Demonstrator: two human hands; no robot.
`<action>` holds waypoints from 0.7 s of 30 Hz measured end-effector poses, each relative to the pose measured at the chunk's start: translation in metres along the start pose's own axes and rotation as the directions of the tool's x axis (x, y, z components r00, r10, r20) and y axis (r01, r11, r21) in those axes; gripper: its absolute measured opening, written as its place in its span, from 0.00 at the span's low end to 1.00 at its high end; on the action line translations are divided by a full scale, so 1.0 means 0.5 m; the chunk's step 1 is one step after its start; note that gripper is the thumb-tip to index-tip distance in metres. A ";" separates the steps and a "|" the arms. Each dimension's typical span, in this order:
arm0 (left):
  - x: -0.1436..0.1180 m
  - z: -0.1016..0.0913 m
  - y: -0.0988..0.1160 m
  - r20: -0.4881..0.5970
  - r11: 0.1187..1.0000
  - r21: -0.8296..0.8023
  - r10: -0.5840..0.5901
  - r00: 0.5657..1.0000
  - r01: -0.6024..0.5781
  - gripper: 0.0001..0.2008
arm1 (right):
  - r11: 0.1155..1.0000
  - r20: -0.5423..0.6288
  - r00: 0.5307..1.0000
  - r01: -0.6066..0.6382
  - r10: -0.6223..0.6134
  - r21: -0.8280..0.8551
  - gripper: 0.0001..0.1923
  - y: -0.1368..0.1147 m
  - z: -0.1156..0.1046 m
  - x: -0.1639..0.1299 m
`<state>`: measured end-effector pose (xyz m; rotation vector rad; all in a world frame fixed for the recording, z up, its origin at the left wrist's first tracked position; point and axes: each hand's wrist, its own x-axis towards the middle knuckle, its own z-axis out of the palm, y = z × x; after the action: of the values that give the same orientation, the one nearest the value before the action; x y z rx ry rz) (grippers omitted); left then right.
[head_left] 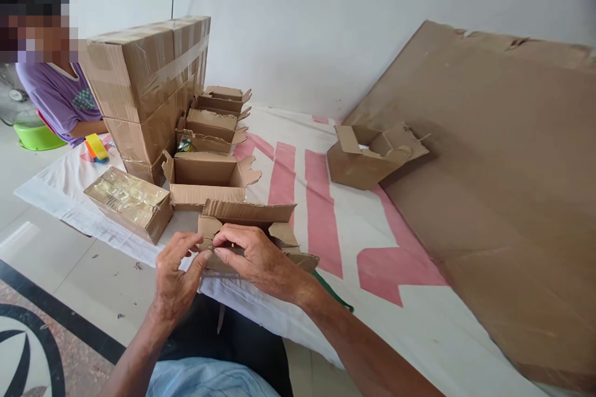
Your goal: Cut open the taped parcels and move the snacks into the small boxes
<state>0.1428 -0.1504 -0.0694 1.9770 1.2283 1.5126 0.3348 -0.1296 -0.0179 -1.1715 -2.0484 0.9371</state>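
Observation:
A small open cardboard box stands at the table's near edge with its flaps up. At its near left corner, my left hand pinches the cardboard edge between thumb and fingers. My right hand reaches across the box from the right, its thumb and forefinger closed on the same edge, almost touching the left fingertips. Most of the inside is hidden by my right hand. Just beyond it sits another open box. To the left lies a closed box with shiny tape across its top.
Taped boxes are stacked at the left, beside a row of open boxes. A box with raised flaps stands near a large cardboard sheet on the right. A person in a purple shirt sits behind the stack, near a tape roll.

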 end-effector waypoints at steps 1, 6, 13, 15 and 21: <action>-0.002 0.000 0.003 -0.037 0.998 0.056 0.026 0.999 -0.024 0.08 | 1.000 -0.004 1.000 0.004 -0.004 -0.004 0.07 0.000 0.000 0.000; -0.009 0.003 0.011 -0.034 0.985 0.159 0.071 0.997 -0.065 0.07 | 1.000 -0.014 1.000 0.022 -0.023 -0.020 0.08 -0.002 0.001 -0.002; 0.001 0.004 0.007 0.083 0.992 -0.118 -0.045 0.996 0.054 0.08 | 0.999 -0.018 0.999 0.041 -0.041 -0.008 0.08 0.002 0.003 -0.004; 0.000 0.004 0.008 0.096 0.986 -0.146 -0.063 0.993 0.076 0.09 | 0.999 -0.016 0.999 0.035 -0.035 -0.007 0.08 0.002 0.003 -0.003; 0.001 -0.008 0.002 0.133 0.945 -0.216 -0.220 0.966 0.245 0.10 | 0.999 -0.025 0.999 0.039 -0.039 0.008 0.08 -0.004 0.002 -0.004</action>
<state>0.1397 -0.1512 -0.0670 1.6755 1.1391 1.3473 0.3339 -0.1326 -0.0173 -1.1295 -2.0384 0.9070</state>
